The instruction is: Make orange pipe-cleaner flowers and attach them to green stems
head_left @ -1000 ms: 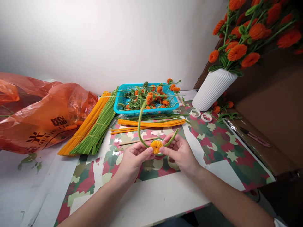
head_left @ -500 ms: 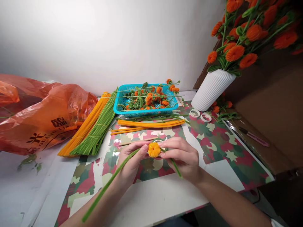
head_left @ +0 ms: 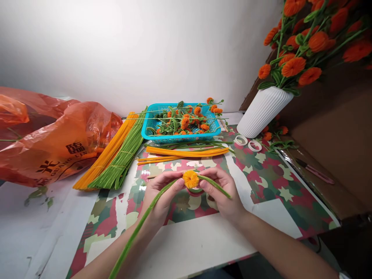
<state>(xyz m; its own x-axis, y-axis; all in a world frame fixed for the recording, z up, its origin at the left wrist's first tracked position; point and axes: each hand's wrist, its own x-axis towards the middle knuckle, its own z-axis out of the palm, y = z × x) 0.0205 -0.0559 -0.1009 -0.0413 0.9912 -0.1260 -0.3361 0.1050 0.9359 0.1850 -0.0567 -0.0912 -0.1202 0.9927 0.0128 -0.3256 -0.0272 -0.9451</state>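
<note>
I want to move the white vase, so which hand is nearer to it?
Right. The right hand is nearer the camera than the white vase and left of it; the left hand is farther left, across the yellow flower.

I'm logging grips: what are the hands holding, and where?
The hands pinch a small yellow fuzzy flower at its left and right edges, where a green fuzzy stem emerges.

Place: looking like a craft corner, home or workshop unclear
Blue basket (head_left: pixel 181 138): holding fuzzy orange flowers (head_left: pixel 185 123)
Fuzzy stem bundles (head_left: pixel 118 166): lying left of the basket
Yellow flower (head_left: pixel 191 179): being held in front of the basket
</note>
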